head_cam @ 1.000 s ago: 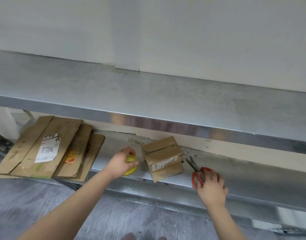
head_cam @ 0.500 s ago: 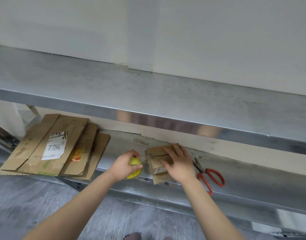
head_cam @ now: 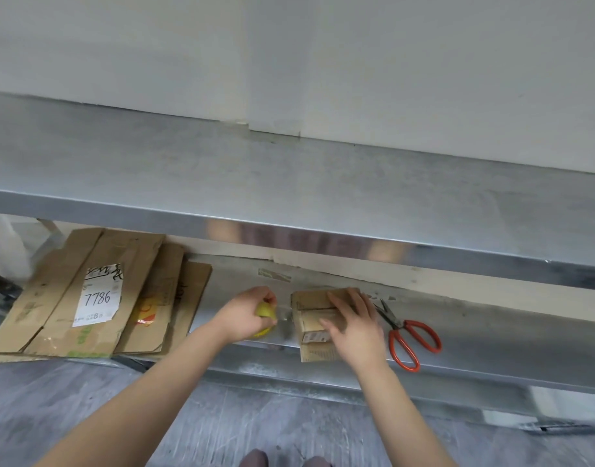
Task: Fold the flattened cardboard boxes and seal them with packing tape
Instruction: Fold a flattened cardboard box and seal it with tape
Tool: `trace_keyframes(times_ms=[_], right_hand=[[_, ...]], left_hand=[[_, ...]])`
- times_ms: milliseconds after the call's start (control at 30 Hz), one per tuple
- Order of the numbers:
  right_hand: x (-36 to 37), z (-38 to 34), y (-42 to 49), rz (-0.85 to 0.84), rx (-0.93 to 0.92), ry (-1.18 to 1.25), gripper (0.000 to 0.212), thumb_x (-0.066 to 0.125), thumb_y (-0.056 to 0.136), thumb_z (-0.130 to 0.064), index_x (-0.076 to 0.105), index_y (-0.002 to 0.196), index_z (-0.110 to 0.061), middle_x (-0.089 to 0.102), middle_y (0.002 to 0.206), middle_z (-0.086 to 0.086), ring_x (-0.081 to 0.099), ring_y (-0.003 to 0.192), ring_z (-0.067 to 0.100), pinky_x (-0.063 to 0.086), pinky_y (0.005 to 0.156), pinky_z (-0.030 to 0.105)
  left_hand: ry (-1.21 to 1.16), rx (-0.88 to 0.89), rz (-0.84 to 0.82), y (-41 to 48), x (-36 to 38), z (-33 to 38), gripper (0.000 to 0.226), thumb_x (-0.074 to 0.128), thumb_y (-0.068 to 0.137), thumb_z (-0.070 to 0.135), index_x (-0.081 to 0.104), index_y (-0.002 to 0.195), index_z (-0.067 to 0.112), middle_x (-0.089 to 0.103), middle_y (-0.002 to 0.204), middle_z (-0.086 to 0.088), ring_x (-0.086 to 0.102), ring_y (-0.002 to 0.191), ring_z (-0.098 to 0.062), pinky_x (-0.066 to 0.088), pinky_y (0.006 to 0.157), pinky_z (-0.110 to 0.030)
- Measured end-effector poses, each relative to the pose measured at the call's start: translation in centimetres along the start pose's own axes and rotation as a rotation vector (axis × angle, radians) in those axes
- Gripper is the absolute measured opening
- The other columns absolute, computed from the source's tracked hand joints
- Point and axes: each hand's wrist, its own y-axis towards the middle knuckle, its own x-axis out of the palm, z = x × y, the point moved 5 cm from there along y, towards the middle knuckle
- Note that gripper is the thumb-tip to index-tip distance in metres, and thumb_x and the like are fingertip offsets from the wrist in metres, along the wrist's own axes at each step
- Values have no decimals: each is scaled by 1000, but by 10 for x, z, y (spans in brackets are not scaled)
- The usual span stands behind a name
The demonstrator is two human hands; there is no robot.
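Observation:
A small folded cardboard box (head_cam: 311,326) sits on the lower metal shelf (head_cam: 491,342). My right hand (head_cam: 351,326) lies flat on its top with the fingers straight, pressing down. My left hand (head_cam: 247,315) grips a yellow roll of packing tape (head_cam: 266,313) just left of the box. A short strip of clear tape (head_cam: 285,318) stretches from the roll to the box's left side. Several flattened cardboard boxes (head_cam: 97,294) lie stacked at the left end of the shelf; the top one bears a white label reading 7786.
Red-handled scissors (head_cam: 407,335) lie on the shelf right of the box. The upper metal shelf (head_cam: 289,183) overhangs the work area, close above the hands. Grey floor and my shoe tips (head_cam: 255,460) are below.
My right hand left the scissors on the shelf and moved left onto the top of the box. The left hand stayed on the tape roll, now drawn against the box's left side.

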Motion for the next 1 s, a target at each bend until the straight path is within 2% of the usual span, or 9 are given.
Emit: trace_keyframes(times_ms=[167,300,467,533,633,767,833,900,1000], right_hand=[[1,4,1,32,10,36,76,25,73,-79,49,137,-46,31,156,-7,19,146,20,43,104,50],[2,6,5,81,-16,58,71,32,75,-77,56,132,-43,40,152,-3,28,142,25,45,101,51],[2,1,4,98,-52,28,68,35,78,-74,58,132,-38,45,148,1,35,138,32,49,96,54],[-1,-1,2,104,-63,15,71,34,79,-76,55,135,-38,42,150,1,33,139,32,47,99,54],[-7,0,-5,60,-42,56,87,24,73,-89,45,142,-40,29,157,0,22,144,29,30,113,47],[-17,18,-13,61,26,202,87,41,70,-84,39,145,-40,32,155,2,25,143,28,27,115,45],[-16,26,-16,14,66,282,88,49,70,-82,39,145,-37,38,151,2,33,141,23,29,112,35],[-14,27,-19,2,96,323,81,63,75,-69,41,145,-35,44,147,4,38,138,21,29,109,27],[-7,22,-24,34,147,309,75,70,79,-56,41,145,-34,45,143,7,39,135,24,35,107,31]], left_hand=[[153,8,12,-1,-11,-24,24,64,85,30,51,103,23,55,109,4,54,92,-21,43,73,-29],[165,-91,-1,-16,-47,-65,28,68,84,29,52,106,24,56,108,3,56,91,-18,45,77,-29],[6,-56,12,-19,-29,-45,31,73,80,28,53,103,22,54,101,4,53,92,-16,37,71,-24],[-22,-49,25,-16,-21,-36,31,72,82,27,53,104,22,54,101,4,53,91,-16,34,69,-22],[-29,-32,43,-13,-18,-24,30,72,82,29,52,103,23,54,102,5,52,91,-15,34,69,-22],[-18,-17,54,-12,-20,-19,31,73,82,27,54,105,20,53,101,6,51,90,-14,35,64,-15],[-24,-25,63,-13,-21,-20,30,73,81,28,53,103,22,54,101,5,51,90,-14,34,63,-12],[-24,-30,71,-15,-21,-21,30,74,80,29,53,102,23,56,101,4,52,90,-15,35,64,-12],[-58,-37,103,-19,-20,-21,30,75,80,27,55,101,20,57,99,4,54,89,-15,36,64,-12]])
